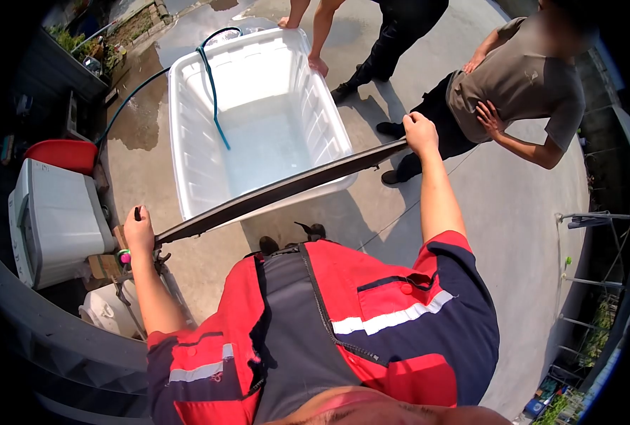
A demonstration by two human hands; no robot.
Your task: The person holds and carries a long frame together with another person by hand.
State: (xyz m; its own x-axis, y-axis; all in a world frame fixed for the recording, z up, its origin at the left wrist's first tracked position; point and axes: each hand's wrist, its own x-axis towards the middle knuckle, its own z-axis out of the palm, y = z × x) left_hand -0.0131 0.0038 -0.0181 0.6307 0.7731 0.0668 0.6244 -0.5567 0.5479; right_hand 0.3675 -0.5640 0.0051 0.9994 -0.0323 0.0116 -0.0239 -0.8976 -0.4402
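Two grips on one dark strip (pixel 286 188), which runs from left of centre up toward right of centre, crossing in front of the near end of the white tub (pixel 251 78). Can't tell whether it touches the rim. Main risk, my read: both grips sit at the extreme ends, so if either slips, that end could drop into the tub or onto the concrete (pixel 541 248). Uneven pull or a wrist twist could also roll the strip or bow its middle. Lower-left end may snag on the clutter beside the white bin (pixel 67 223). Upper-right end is near the co-worker in the grey-brown shirt (pixel 517 85); a swing that way could clip them. Another co-worker's hand (pixel 318 67) is on the tub's right rim, possible pinch point. Hose (pixel 220 129) hangs loose into the tub over shallow water (pixel 272 149), could get caught. Pose: both arms reach forward and spread wide, forearms bare. Right grip (pixel 421 133) is farther up the frame, clenched on the upper-right end; left grip (pixel 139 230) is clenched on the lower-left end, finger wrap partly hidden.
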